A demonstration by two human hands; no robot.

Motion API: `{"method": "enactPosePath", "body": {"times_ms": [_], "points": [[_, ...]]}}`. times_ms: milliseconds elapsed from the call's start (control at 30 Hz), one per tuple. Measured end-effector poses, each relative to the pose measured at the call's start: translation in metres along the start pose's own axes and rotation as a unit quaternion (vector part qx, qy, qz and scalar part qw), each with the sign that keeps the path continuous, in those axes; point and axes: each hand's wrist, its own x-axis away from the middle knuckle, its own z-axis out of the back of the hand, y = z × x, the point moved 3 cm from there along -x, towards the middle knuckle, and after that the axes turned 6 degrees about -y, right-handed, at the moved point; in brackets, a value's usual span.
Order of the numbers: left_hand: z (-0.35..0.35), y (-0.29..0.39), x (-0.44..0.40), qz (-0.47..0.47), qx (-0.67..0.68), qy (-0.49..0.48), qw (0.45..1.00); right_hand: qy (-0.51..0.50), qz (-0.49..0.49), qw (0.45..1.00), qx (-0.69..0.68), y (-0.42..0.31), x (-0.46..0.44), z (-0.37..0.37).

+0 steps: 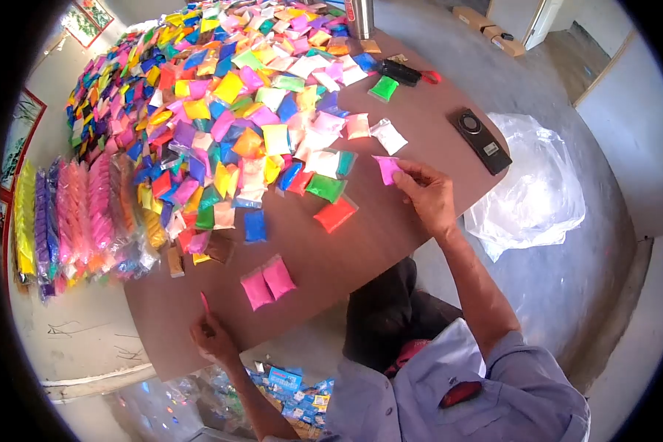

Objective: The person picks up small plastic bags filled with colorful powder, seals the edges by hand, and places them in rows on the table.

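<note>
My right hand (429, 197) is closed, pinching a small pinkish-purple packet (387, 169) between thumb and fingers above the right part of the brown table (376, 243). At the table's near left edge, my left hand (214, 340) is also closed, with a thin pink packet (205, 302) standing up from its fingertips, seen nearly edge-on. Between the hands, two pink packets (267, 283) lie side by side on the tabletop. A red packet (336, 214) and a blue packet (255, 225) rest at the near border of a large heap of colourful packets (228, 88).
Long clear bags of sorted packets (81, 214) hang along the table's left side. At the right lie a black device (482, 141) and a black pouch (399, 72); a steel tumbler (361, 18) stands at the back. A clear plastic sheet (530, 191) covers part of the floor.
</note>
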Motion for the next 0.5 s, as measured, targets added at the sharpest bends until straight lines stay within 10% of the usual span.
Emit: {"method": "enactPosePath", "body": {"times_ms": [333,500], "points": [[-0.006,-0.012,-0.002,-0.004,-0.004,0.006,1.0,-0.104,-0.193,0.869,-0.443,-0.006,0.051,-0.03],[0.0,-0.008,-0.001,-0.047,-0.006,0.025,0.999,-0.109,-0.062,0.981,-0.146,-0.009,0.063,-0.047]]}}
